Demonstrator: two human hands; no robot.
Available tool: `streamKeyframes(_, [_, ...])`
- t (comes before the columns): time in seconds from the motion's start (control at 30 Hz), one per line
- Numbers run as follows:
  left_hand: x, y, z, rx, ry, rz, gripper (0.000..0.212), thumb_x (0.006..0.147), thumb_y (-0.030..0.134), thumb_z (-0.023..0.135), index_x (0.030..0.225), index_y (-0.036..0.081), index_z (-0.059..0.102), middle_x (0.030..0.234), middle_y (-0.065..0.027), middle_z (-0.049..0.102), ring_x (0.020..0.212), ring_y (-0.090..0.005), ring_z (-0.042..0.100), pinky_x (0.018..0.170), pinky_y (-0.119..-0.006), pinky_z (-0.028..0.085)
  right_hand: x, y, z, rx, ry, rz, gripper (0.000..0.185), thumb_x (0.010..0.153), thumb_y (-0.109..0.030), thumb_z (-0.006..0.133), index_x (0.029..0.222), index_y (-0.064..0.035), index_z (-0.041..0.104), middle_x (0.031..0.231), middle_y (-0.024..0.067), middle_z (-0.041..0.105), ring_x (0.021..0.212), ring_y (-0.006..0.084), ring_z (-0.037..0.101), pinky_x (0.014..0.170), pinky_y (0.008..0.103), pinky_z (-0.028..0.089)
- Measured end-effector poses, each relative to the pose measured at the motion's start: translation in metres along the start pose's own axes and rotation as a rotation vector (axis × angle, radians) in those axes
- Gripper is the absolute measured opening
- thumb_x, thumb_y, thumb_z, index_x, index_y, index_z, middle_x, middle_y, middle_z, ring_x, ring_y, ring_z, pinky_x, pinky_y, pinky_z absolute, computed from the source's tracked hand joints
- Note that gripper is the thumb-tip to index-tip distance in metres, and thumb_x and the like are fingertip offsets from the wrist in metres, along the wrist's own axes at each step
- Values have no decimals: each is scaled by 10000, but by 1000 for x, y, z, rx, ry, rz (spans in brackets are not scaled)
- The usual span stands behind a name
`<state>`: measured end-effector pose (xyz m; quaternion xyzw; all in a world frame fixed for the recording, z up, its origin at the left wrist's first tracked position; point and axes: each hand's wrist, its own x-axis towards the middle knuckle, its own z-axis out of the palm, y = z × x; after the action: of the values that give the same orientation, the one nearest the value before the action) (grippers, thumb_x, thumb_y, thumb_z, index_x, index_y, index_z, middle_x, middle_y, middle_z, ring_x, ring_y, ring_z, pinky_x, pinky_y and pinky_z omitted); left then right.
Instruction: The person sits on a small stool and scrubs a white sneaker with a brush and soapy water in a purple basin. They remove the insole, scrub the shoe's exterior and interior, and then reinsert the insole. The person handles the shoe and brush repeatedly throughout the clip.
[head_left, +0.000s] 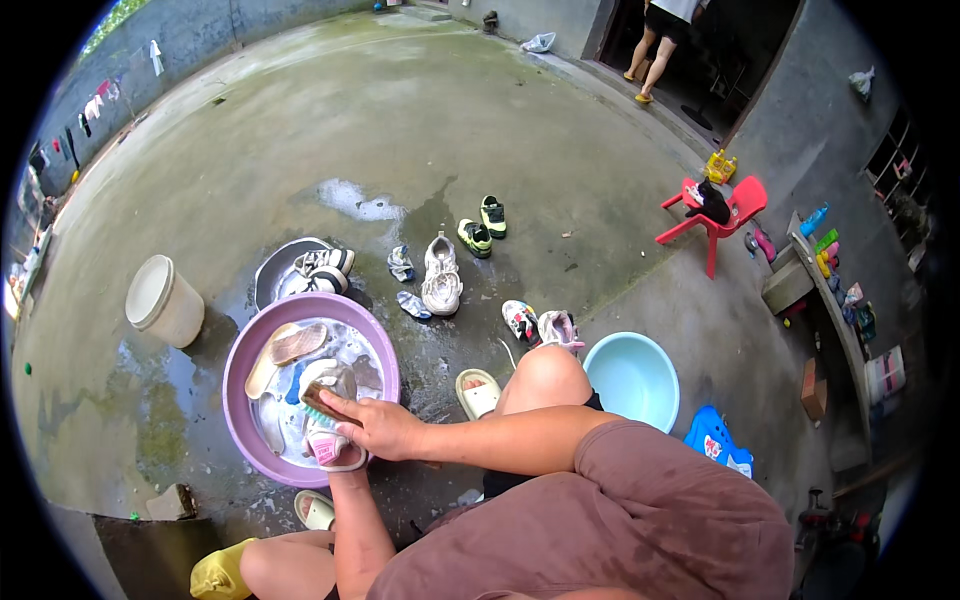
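A purple basin (235, 431) of sudsy water stands before me. Above the suds a wet white and pink shoe (324, 445) is held up, with my left hand (348, 456) pushed into its opening and mostly hidden. My right hand (386, 429) grips a wooden scrubbing brush (324, 405), its pale green bristles against the shoe's upper. Two insoles lie in the basin's far left part, a pale one (264, 367) and a brownish one (298, 344). Something blue (295, 382) shows in the water beside the shoe.
Behind the basin, a metal basin (264, 274) bears dark-and-white sneakers (327, 271). White sneakers (442, 277) and green-black shoes (484, 225) stand on wet concrete. A lidded bucket (172, 304) is left, a light-blue basin (630, 375) right. A cat (712, 204) sits on a red chair (748, 196); a person (660, 45) stands in the doorway.
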<state>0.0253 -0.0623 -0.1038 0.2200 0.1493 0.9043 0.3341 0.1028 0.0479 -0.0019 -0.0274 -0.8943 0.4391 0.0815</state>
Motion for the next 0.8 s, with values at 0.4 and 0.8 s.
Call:
streamKeyframes(0.4, [26, -5, 36, 2, 334, -58, 444, 964, 236, 303, 1367, 52, 286, 1370, -104, 376, 1236, -214, 388, 1033, -323, 319, 41, 9, -43, 26, 109, 189, 525, 894, -353, 454, 1386, -229, 318, 1030, 236, 598, 930, 396, 580, 824, 434, 451])
streamKeyframes(0.8, [29, -19, 74, 8, 442, 24, 438, 936, 223, 375, 1311, -2, 360, 1301, -134, 448, 1183, -236, 454, 1021, -343, 359, 47, 18, -44, -224, 138, 164, 519, 894, -375, 448, 1385, -277, 312, 900, 205, 597, 815, 377, 596, 739, 439, 479])
